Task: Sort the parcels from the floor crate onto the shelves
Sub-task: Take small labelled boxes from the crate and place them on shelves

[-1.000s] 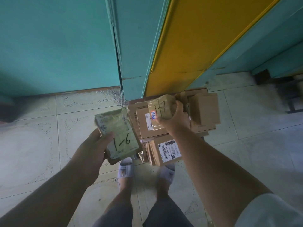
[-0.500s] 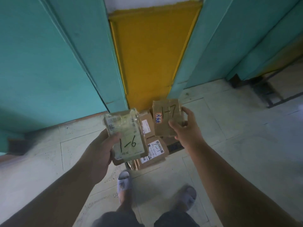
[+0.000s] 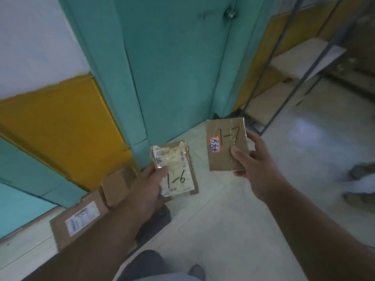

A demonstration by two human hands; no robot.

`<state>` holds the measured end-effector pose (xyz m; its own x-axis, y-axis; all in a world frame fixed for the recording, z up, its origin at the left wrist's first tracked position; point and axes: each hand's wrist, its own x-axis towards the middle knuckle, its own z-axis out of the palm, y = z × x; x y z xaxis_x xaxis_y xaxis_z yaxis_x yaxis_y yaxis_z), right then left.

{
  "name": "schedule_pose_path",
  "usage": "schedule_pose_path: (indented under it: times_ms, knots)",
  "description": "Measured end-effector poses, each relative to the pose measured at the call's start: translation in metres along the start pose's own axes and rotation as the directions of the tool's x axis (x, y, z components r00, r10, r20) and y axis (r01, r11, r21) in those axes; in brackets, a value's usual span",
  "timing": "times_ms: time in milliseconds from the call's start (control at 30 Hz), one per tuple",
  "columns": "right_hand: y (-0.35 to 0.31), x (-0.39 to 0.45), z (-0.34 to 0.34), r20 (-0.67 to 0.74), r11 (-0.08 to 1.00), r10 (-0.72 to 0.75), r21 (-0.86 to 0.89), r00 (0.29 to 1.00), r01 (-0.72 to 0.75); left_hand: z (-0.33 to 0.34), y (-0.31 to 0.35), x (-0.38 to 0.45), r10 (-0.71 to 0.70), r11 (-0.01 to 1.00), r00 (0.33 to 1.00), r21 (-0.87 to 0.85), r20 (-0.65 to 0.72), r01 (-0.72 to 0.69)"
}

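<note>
The main risk is a mix-up: each parcel carries a handwritten code, and with one in each of the hands, the two could easily land in the wrong slots if the person does not read the marks again at the shelves, which stand at two o'clock, well apart from both parcels. A drop is also possible, since each parcel is held by one hand only, near an edge; the taped parcel looks glossy and may slip. The remaining boxes lie on the floor at eight o'clock, close beside the left forearm and the feet, so a step back or a turn could catch them. The view is blurred, so footing is hard to judge. The left hand pinches the "1-6" parcel at centre, thumb across its left face, fingers hidden behind. The right hand grips the "1-7" parcel at one o'clock from its right edge, thumb on the front, fingers curled round the back. Both forearms reach forward at about waist height, parcels face up and slightly apart from each other.
</note>
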<state>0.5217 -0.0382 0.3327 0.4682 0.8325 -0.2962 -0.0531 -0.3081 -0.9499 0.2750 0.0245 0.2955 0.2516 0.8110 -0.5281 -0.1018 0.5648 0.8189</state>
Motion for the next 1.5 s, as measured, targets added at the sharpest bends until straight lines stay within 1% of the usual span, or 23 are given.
schedule_pose_path:
  times_ms: [133,200,333,467,567,733,833,933,1000,1167,1300,1500]
  knots:
    - [-0.017,0.031,-0.057,-0.085,0.994,0.007,0.109,0.996,0.003,0.068,0.013,0.049,0.032,0.994,0.996,0.106,0.077,-0.040]
    - [-0.027,0.051,-0.083,-0.133,0.988,-0.018,0.148,0.991,0.037,0.104,0.024,0.080,0.047,0.988,0.992,0.138,0.116,-0.063]
    - [-0.051,0.087,-0.141,-0.257,0.984,-0.067,0.141,0.964,0.106,0.187,0.052,0.143,0.073,0.974,0.974,0.197,0.217,-0.117]
    - [-0.070,0.109,-0.217,-0.385,0.980,-0.064,0.150,0.921,0.130,0.294,0.077,0.181,0.054,0.967,0.930,0.213,0.365,-0.139]
    - [-0.074,0.128,-0.280,-0.484,0.977,-0.054,0.157,0.874,0.148,0.378,0.081,0.198,0.058,0.968,0.880,0.190,0.472,-0.166]
    - [-0.071,0.169,-0.401,-0.601,0.975,-0.043,0.149,0.798,0.165,0.520,0.065,0.211,0.040,0.983,0.834,0.130,0.550,-0.132]
    - [-0.082,0.200,-0.475,-0.601,0.979,-0.071,0.112,0.796,0.172,0.601,0.062,0.212,0.052,0.986,0.839,0.104,0.542,-0.128]
    - [-0.101,0.234,-0.539,-0.581,0.979,-0.097,0.090,0.808,0.181,0.670,0.072,0.212,0.080,0.986,0.839,0.080,0.538,-0.146]
    - [-0.112,0.263,-0.576,-0.562,0.981,-0.115,0.066,0.819,0.183,0.709,0.080,0.219,0.095,0.985,0.844,0.070,0.527,-0.155]
    - [-0.124,0.355,-0.658,-0.551,0.973,-0.128,0.092,0.824,0.212,0.795,0.099,0.258,0.141,0.983,0.868,0.041,0.477,-0.182]
    - [-0.139,0.422,-0.722,-0.538,0.968,-0.148,0.093,0.830,0.233,0.880,0.117,0.301,0.159,0.980,0.852,0.025,0.498,-0.198]
    - [-0.161,0.488,-0.832,-0.589,0.976,-0.116,0.084,0.800,0.203,1.017,0.138,0.344,0.151,0.973,0.832,0.068,0.534,-0.221]
